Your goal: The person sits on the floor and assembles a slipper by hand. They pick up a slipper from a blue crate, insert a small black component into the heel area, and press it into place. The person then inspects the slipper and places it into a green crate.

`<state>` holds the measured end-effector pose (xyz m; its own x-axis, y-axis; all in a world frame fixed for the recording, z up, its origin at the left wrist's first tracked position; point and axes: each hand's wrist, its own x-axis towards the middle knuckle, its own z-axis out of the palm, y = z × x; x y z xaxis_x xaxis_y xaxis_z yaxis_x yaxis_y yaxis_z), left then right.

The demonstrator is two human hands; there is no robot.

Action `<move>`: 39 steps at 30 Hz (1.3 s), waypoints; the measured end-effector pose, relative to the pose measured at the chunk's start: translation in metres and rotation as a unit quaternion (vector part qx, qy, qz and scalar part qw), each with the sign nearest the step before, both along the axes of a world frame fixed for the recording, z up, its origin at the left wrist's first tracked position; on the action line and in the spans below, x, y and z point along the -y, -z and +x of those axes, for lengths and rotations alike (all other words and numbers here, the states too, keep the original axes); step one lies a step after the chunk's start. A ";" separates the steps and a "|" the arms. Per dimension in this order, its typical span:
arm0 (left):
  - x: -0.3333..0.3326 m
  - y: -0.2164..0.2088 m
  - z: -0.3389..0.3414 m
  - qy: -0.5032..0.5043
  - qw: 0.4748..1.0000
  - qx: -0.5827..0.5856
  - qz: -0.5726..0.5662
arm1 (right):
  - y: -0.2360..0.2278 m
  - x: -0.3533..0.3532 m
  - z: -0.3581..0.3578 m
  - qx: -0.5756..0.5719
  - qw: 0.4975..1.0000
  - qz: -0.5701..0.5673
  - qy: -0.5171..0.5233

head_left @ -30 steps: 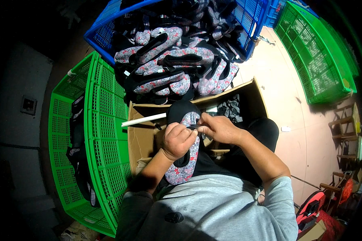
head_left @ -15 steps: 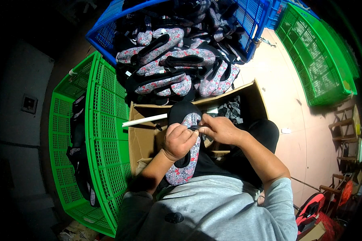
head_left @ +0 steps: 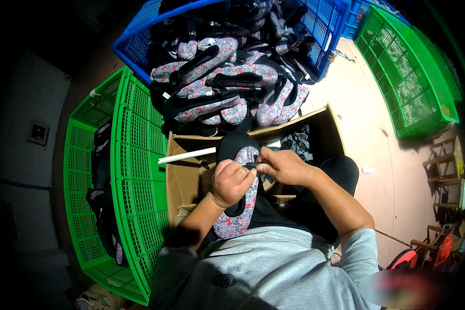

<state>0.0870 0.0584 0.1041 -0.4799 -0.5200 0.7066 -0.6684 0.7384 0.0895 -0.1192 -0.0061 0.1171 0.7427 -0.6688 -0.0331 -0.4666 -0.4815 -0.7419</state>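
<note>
A floral cloth shoe [head_left: 246, 209] in grey, pink and red lies lengthwise over my left thigh, its toe end toward my body. My left hand [head_left: 232, 183] is closed at the shoe's upper part, pinching a thin black strap [head_left: 250, 166] there. From the other side, my right hand [head_left: 284, 166] pinches the same strap between thumb and fingers, close beside the left fingertips. The fingers cover part of the shoe and most of the strap. A dark opening shows in the shoe below my left hand.
An open cardboard box [head_left: 181, 181] stands before me, a white stick [head_left: 187, 155] across its left edge. Beyond it, similar shoes [head_left: 243, 77] overflow a blue crate [head_left: 132, 44]. A green crate [head_left: 139, 191] with dark shoes stands left; another green crate [head_left: 405, 72] stands far right, near wooden stools [head_left: 442, 160].
My hands, the shoe and the strap have hardly moved. The view has shifted very slightly, and a blurred patch now covers the red and black thing at the lower right.
</note>
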 end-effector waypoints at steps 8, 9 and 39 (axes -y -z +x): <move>0.000 -0.001 -0.001 0.001 1.000 -0.001 0.001 | -0.003 0.003 -0.001 -0.011 1.000 -0.018 -0.013; 0.000 -0.001 -0.001 0.002 1.000 -0.002 0.000 | -0.002 0.003 -0.001 -0.011 1.000 -0.022 -0.014; -0.007 -0.016 -0.004 -0.104 0.993 -0.061 0.022 | 0.041 -0.028 0.024 0.362 0.858 0.319 0.175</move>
<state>0.0834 0.0654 0.1199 -0.2719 -0.6304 0.7271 -0.7877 0.5798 0.2081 -0.0952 0.0216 0.0760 0.4809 -0.8722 -0.0892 0.1947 0.2055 -0.9591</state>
